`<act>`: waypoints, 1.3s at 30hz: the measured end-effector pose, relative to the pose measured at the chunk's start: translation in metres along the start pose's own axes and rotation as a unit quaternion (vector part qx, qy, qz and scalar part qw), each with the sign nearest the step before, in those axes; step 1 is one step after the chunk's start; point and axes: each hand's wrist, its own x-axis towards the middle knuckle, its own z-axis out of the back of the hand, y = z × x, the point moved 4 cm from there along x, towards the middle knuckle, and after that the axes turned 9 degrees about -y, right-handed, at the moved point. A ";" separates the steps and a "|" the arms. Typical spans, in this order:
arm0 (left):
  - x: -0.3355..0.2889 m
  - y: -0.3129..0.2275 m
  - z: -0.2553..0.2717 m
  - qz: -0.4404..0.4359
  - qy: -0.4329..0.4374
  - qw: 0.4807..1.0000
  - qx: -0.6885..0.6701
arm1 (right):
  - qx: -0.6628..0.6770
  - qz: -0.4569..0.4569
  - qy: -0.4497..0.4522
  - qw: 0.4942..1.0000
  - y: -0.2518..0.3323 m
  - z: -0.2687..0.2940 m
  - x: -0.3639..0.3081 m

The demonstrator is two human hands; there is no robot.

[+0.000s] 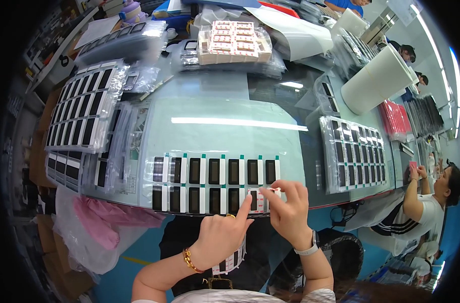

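Two rows of small black rectangular panels [214,171] with white strips and green tabs lie along the table's near edge. At the right of the near row, a white adhesive piece [260,200] with red print sits over a panel. The index finger of my left hand [221,236] is stretched out and touches its left side, with the other fingers curled loosely. My right hand [290,212] pinches the piece's right side between thumb and index finger. Fingertips hide part of it. Below the table edge, by my lap, hangs a similar red-printed adhesive strip [232,261].
Trays of black panels stand stacked at the left [83,106] and right [355,154]. A box of red-printed adhesive pieces [235,45] is at the back. A white roll [376,81] stands at back right. A person [417,202] sits beyond the table's right side.
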 end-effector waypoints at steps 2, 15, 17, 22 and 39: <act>0.008 0.000 0.001 0.002 0.014 1.000 0.021 | -0.020 0.000 0.014 1.000 0.003 -0.002 -0.003; -0.021 0.007 0.029 0.029 -0.116 0.941 -0.316 | 0.407 -0.190 0.256 0.856 0.039 0.009 -0.032; -0.024 0.014 0.029 0.075 -0.050 0.943 -0.321 | 0.417 -0.290 0.226 0.831 0.038 0.011 -0.034; -0.035 0.035 0.019 0.145 0.070 0.865 -0.475 | 0.479 -0.352 0.190 0.781 0.033 0.012 -0.033; -0.057 0.056 0.007 0.261 0.114 0.793 -0.539 | 0.341 -0.032 0.104 0.934 0.078 0.027 -0.009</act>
